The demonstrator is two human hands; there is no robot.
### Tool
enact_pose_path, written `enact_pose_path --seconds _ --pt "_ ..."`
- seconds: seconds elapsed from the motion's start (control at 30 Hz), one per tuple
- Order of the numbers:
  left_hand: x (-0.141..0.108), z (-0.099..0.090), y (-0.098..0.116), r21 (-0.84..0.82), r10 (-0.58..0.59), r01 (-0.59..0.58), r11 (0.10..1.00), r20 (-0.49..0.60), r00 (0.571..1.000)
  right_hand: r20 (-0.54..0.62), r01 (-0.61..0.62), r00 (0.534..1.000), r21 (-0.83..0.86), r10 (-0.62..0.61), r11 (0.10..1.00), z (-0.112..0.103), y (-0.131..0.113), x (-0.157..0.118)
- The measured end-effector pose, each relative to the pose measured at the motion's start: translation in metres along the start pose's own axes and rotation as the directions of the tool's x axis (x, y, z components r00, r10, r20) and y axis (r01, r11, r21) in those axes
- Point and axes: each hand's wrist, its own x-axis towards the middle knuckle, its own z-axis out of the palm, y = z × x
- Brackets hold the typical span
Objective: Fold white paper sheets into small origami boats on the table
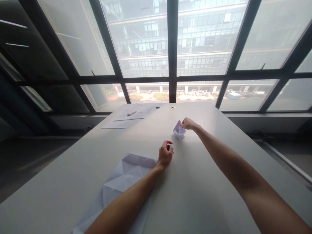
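Observation:
My right hand (187, 123) is closed in a pinch on the upper right edge of a small folded white paper boat (179, 131). The boat is at the tabletop, and whether it rests on it or hangs just above I cannot tell. Nearer to me and a little to the left, my left hand (166, 152) holds nothing, its fingers loosely curled and apart. Under my left forearm lies a large white sheet of paper (122, 182) with many fold creases; the forearm hides part of it.
On the far left of the white table (207, 195) lie white paper sheets (114, 124) with a small pale object (132, 113) on top. Two round holes, one a cable hole (157, 107), are near the far edge. Tall windows with dark frames (172, 48) stand behind.

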Motion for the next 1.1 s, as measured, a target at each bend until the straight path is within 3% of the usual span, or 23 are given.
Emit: enact_pose_path --seconds 0.23,0.47,0.57,0.73,0.87,0.93,1.0,1.1 --pt "0.005 -0.002 0.003 -0.023 0.052 -0.053 0.998 -0.033 0.998 -0.042 -0.008 0.999 0.055 0.010 0.998 -0.017 0.013 -0.030" --pt "0.022 -0.014 0.022 -0.106 0.043 -0.052 0.993 -0.084 0.995 -0.044 0.038 0.998 0.131 -0.033 0.991 -0.005 0.015 -0.076" --pt "0.028 -0.028 0.037 -0.118 0.104 -0.117 0.986 -0.116 0.988 -0.044 0.084 0.996 0.154 -0.078 0.985 0.011 0.005 -0.098" --pt "0.016 -0.069 0.048 -0.012 0.286 -0.286 0.958 0.077 0.955 0.047 0.205 0.974 0.224 -0.221 0.953 0.049 -0.026 -0.141" --pt "-0.004 -0.108 0.034 0.098 0.278 -0.281 0.955 0.040 0.960 0.105 0.279 0.940 0.309 -0.324 0.909 0.085 -0.059 -0.169" --pt "-0.013 -0.123 0.025 0.141 0.268 -0.268 0.953 0.019 0.963 0.072 0.297 0.935 0.382 -0.348 0.875 0.103 -0.073 -0.177" --pt "-0.020 -0.133 0.018 0.177 0.252 -0.248 0.952 0.003 0.968 0.012 0.244 0.962 0.403 -0.271 0.882 0.117 -0.084 -0.178" --pt "-0.025 -0.141 0.016 0.205 0.231 -0.225 0.953 -0.007 0.973 -0.043 0.242 0.968 0.420 -0.247 0.875 0.131 -0.092 -0.171"
